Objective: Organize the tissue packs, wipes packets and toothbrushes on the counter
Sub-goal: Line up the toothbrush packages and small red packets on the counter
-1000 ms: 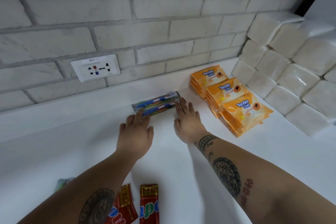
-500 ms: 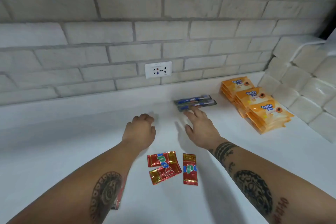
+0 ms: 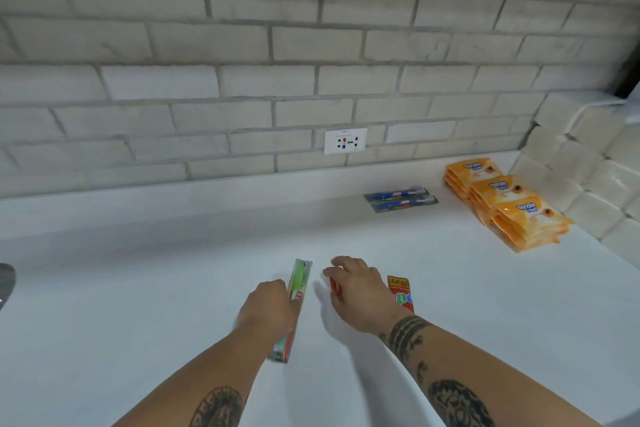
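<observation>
Both hands had drawn back from the far side of the counter (image 3: 138,288) toward the lower centre of the frame. Half a second before, the left hand (image 3: 268,310) was curled and empty. Now its fingers were wrapped around one green toothbrush pack (image 3: 300,282), which lay lengthwise and ran from just above the knuckles down past the wrist. The right hand (image 3: 362,293) had left the blue toothbrush packs (image 3: 401,199) and was now palm down beside the left one, its fingers bent over a red packet (image 3: 334,285), of which only a sliver showed. Whether it gripped that packet or only touched it could not be told. A second red packet (image 3: 401,295) lay just to the right of that hand, partly under the wrist.

Two blue toothbrush packs lay side by side, touching, right of centre near the wall. To their right were three overlapping stacks of orange wipes packets (image 3: 519,215) marked "Tender Love", set in a diagonal row. White tissue packs (image 3: 581,180) were piled at the right edge of the frame, cut off by it, so they could not be counted.

One white wall socket (image 3: 345,141) was set in the pale brick wall (image 3: 207,80) above the counter. One dark object (image 3: 5,282) showed at the left edge, too little of it to identify.
</observation>
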{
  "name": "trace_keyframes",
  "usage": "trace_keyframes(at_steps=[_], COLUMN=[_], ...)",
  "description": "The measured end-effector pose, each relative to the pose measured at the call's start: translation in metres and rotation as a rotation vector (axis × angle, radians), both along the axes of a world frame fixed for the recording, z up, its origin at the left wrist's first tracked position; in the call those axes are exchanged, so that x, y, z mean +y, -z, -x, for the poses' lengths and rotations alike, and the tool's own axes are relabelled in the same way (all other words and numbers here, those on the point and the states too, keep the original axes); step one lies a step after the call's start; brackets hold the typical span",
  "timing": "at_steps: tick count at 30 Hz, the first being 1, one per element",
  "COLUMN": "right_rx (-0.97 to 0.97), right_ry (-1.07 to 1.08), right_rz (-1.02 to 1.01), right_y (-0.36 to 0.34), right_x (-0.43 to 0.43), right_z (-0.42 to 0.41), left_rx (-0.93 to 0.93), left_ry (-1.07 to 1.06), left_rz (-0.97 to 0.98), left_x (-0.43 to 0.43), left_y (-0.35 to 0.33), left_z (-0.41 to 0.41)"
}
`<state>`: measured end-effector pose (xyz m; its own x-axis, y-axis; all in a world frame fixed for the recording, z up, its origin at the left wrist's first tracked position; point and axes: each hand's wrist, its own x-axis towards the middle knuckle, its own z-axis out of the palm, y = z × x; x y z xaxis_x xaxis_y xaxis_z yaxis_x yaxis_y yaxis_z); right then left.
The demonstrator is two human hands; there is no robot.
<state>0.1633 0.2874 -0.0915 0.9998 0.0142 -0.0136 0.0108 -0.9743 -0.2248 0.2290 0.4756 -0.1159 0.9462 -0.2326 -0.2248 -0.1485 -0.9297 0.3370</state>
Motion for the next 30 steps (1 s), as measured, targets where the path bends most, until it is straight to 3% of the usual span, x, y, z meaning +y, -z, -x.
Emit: trace_keyframes(at_steps=[11,17,21,24,26,30], right_rx=[-0.011,0.113,0.098,0.023,-0.043,-0.171], right_ry=[-0.042,-0.019,0.122,0.293,0.42,0.616], right_rz=[0.027,0.125,-0.151,-0.387,-0.504,-0.867], right_y=[-0.015,-0.058,-0.077,-0.082,-0.08,-0.08], right_x=[0.001,-0.02,-0.035,-0.048,-0.057,-0.076], right_z=[0.015,0.015,0.03,0.044,0.048,0.045], left_rx=[-0.201,-0.554,-0.776,-0.836,-0.744,0.102], left_ry=[0.308,0.697,0.826,0.645,0.373,-0.197], left_rz=[-0.175,-0.238,-0.06,0.171,0.386,1.048], left_x=[-0.004,-0.032,-0.05,-0.07,-0.088,-0.13], left_y=[-0.024,-0.08,-0.099,-0.102,-0.109,-0.126], left_z=[0.01,0.007,0.003,0.006,0.014,0.017])
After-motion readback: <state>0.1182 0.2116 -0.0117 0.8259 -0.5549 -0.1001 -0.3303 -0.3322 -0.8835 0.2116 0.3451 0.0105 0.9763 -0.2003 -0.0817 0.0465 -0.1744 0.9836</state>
